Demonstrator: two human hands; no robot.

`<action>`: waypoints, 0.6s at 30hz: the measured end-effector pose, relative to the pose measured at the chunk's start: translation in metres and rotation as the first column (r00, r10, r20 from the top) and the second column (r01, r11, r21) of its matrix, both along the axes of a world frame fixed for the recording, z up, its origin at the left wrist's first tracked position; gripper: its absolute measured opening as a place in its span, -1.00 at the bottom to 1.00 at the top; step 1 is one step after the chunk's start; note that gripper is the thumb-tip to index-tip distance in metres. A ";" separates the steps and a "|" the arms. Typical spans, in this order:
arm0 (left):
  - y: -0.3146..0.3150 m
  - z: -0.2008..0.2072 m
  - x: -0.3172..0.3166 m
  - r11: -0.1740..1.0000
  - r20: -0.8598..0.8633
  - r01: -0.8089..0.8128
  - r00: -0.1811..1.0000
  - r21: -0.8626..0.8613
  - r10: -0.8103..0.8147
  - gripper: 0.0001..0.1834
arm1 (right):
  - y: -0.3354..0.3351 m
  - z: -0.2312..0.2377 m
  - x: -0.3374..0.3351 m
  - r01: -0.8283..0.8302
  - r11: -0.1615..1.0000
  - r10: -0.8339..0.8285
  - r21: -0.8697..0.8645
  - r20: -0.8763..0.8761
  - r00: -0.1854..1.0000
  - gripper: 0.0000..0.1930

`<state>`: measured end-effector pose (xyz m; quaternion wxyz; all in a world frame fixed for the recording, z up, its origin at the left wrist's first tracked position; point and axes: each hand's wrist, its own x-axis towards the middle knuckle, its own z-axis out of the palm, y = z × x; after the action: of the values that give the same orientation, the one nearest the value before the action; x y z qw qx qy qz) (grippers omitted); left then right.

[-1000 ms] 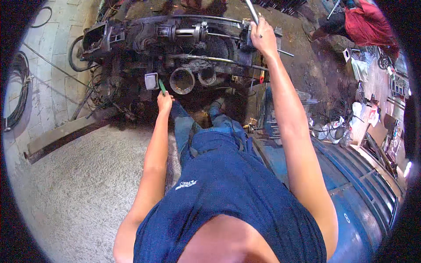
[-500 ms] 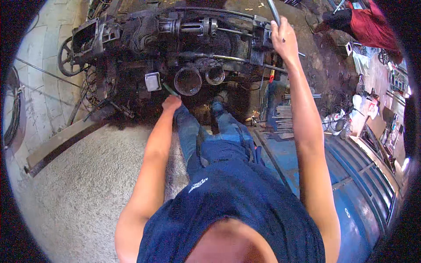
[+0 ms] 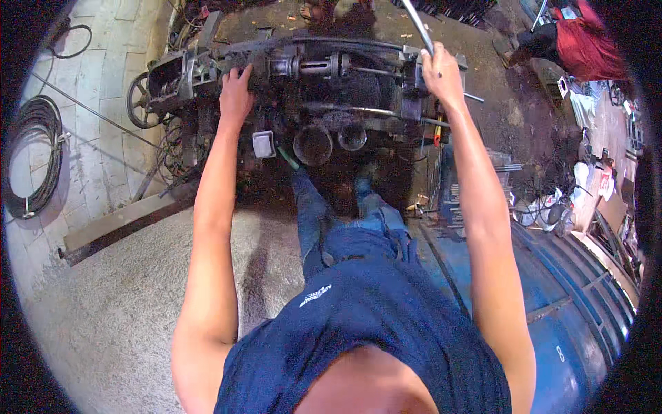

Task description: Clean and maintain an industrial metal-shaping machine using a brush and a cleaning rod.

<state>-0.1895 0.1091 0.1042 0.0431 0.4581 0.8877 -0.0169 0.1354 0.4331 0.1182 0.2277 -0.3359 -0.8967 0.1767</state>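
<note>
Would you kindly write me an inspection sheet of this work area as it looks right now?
Surface: grey concrete floor, dark and grimy under the machine.
Job's things: black, greasy machine; a slim metal rod rising from its right side.
Clutter: rusty metal beam lying on the floor; white bags and scraps at the right.
Hands: left hand rests on the machine's top; right hand closed around the rod.
Cables: black coil at the left; loose wires beside the machine.
Surroundings: blue metal panel; another person in red.
</note>
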 end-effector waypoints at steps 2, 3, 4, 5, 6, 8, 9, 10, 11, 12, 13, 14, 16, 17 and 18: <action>-0.007 0.004 -0.007 0.999 0.063 -0.033 0.997 0.007 0.032 -0.32 | -0.003 0.003 -0.002 0.002 1.000 -0.002 0.003 -0.010 1.000 -0.69; -0.013 0.006 -0.007 0.998 0.133 -0.070 0.989 0.010 0.068 -0.40 | -0.003 0.005 -0.003 0.001 1.000 -0.001 0.003 -0.017 1.000 -0.69; -0.009 0.023 0.003 0.985 0.188 -0.064 0.982 0.157 0.034 -0.59 | -0.001 0.003 0.000 0.007 1.000 -0.007 -0.019 -0.004 1.000 -0.69; -0.005 0.033 0.007 0.987 0.186 -0.059 0.982 0.152 0.030 -0.59 | -0.001 0.002 0.001 0.005 0.999 -0.005 -0.047 0.007 1.000 -0.69; 0.000 0.040 0.010 0.960 0.265 -0.164 0.959 0.225 0.102 -0.62 | -0.001 0.000 0.001 0.016 0.998 -0.016 -0.065 0.013 1.000 -0.69; 0.026 0.077 0.044 0.865 0.282 -0.229 0.953 0.446 0.107 -0.65 | -0.002 0.007 0.001 0.046 0.994 -0.041 -0.102 0.049 0.998 -0.70; 0.035 0.076 0.050 0.841 0.309 -0.232 0.948 0.489 0.082 -0.62 | -0.005 0.011 -0.001 0.067 0.990 -0.057 -0.128 0.080 0.995 -0.71; 0.047 0.070 0.054 0.826 0.234 -0.129 0.972 0.549 -0.004 -0.59 | -0.007 0.012 -0.002 0.064 0.990 -0.054 -0.129 0.078 0.995 -0.71; 0.060 0.062 0.060 0.799 0.153 -0.021 0.984 0.601 -0.090 -0.55 | -0.007 0.013 -0.002 0.062 0.992 -0.058 -0.114 0.046 0.997 -0.72; 0.073 0.053 0.068 0.806 0.154 0.003 0.981 0.592 -0.117 -0.51 | -0.007 0.014 -0.002 0.063 0.993 -0.062 -0.098 0.015 0.998 -0.73; 0.087 0.042 0.076 0.810 0.158 0.028 0.976 0.586 -0.147 -0.47 | -0.006 0.015 -0.002 0.069 0.993 -0.067 -0.094 0.016 0.998 -0.73; 0.097 0.030 0.084 0.837 0.142 0.100 0.968 0.538 -0.207 -0.42 | -0.007 0.016 -0.003 0.056 0.992 -0.053 -0.112 0.028 0.998 -0.73; 0.103 -0.005 0.085 0.906 0.249 0.234 0.910 0.352 -0.331 -0.38 | -0.008 0.020 -0.007 0.035 0.992 -0.032 -0.120 0.029 0.999 -0.73; 0.105 -0.014 0.092 0.902 0.252 0.242 0.905 0.357 -0.343 -0.38 | -0.006 0.017 -0.004 0.047 0.992 -0.043 -0.116 0.034 0.999 -0.73; 0.106 -0.022 0.100 0.929 0.308 0.198 0.904 0.313 -0.297 -0.40 | -0.004 0.013 -0.003 0.036 0.992 -0.034 -0.121 0.014 0.999 -0.74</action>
<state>-0.0897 0.2151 0.0827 0.1336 0.5652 0.7934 0.1825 0.1328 0.4289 0.1315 0.2044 -0.3659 -0.8797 0.2246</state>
